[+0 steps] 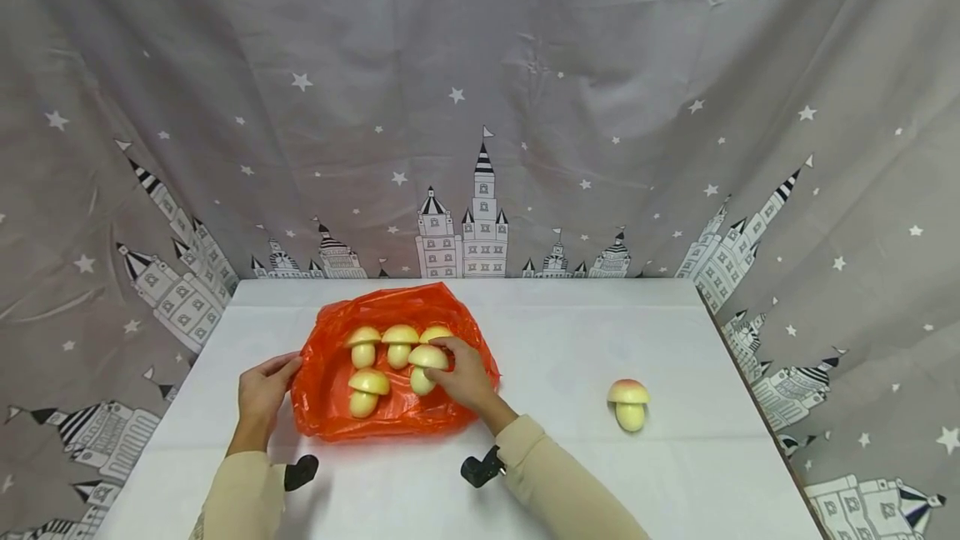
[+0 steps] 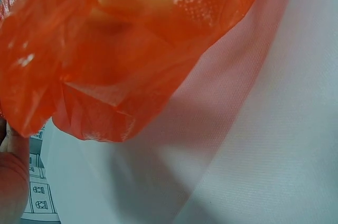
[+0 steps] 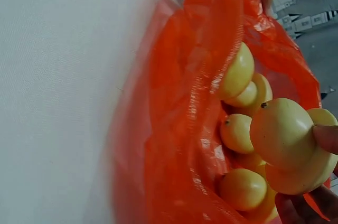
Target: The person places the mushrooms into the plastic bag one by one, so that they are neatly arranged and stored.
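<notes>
An orange-red plastic bag (image 1: 375, 427) lies wide open on the white table, its sides spread up around several yellow toy mushrooms (image 1: 367, 386). At its left edge, my left hand (image 1: 264, 390) pinches the rim between thumb and fingers. My right hand (image 1: 467, 373) reaches over the right side and grips one mushroom (image 1: 426, 357) by thumb and fingers. Seen from the right wrist, this held mushroom (image 3: 282, 134) is above the others, stem toward the camera. Through the thin film in the left wrist view, pale shapes show inside the bag (image 2: 111, 65).
One more mushroom (image 1: 628, 404), with a pinkish cap, lies on the white table (image 1: 555, 340) right of the bag. A grey curtain (image 1: 562, 107) printed with stars and castles hangs behind and along both sides of the table.
</notes>
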{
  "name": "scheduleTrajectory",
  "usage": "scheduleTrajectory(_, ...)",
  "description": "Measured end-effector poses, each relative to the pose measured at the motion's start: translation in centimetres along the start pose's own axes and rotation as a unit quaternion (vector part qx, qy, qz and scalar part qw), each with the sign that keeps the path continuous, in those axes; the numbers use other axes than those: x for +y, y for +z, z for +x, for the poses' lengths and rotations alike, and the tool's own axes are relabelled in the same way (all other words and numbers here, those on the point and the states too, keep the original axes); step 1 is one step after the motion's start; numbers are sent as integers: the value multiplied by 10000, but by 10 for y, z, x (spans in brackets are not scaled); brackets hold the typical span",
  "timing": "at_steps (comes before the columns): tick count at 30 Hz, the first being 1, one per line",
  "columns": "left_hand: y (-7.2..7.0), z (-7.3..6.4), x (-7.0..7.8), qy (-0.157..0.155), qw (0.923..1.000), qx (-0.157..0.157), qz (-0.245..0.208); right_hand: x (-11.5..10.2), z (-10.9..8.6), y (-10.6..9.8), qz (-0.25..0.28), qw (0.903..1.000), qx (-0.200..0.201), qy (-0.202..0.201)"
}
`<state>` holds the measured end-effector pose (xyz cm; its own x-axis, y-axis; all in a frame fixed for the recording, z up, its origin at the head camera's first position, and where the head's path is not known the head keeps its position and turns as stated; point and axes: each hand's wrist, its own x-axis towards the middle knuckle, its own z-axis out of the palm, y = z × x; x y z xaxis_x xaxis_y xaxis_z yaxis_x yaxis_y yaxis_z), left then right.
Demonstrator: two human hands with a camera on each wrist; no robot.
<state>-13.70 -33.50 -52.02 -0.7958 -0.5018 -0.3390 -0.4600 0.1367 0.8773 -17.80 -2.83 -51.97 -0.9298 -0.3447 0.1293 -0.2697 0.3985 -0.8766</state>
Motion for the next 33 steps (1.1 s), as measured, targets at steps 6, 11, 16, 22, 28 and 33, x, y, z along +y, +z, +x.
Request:
scheduleTrajectory(6,-1,3,-5,213,9995,186,-151,1,1,9,74,9993,-223,300)
scheduleTrajectory(11,1,1,-1,219,9994,234,-104,2,3,19,145,9976,-422,527)
scheduleTrajectory(16,3,5,-5,188,9992,342,-107,1,4,27,57,9971,-509,567)
scheduleTrajectory(22,3,49,-42,176,9989,427,4,4,4,36,-217,9959,-681,551)
scheduleTrajectory(28,5,76,-65,243,9986,474,-29,8,6,46,-377,9956,-714,484)
scheduleTrajectory(33,8,76,-67,200,9981,585,43,7,7,54,-572,9956,-629,389)
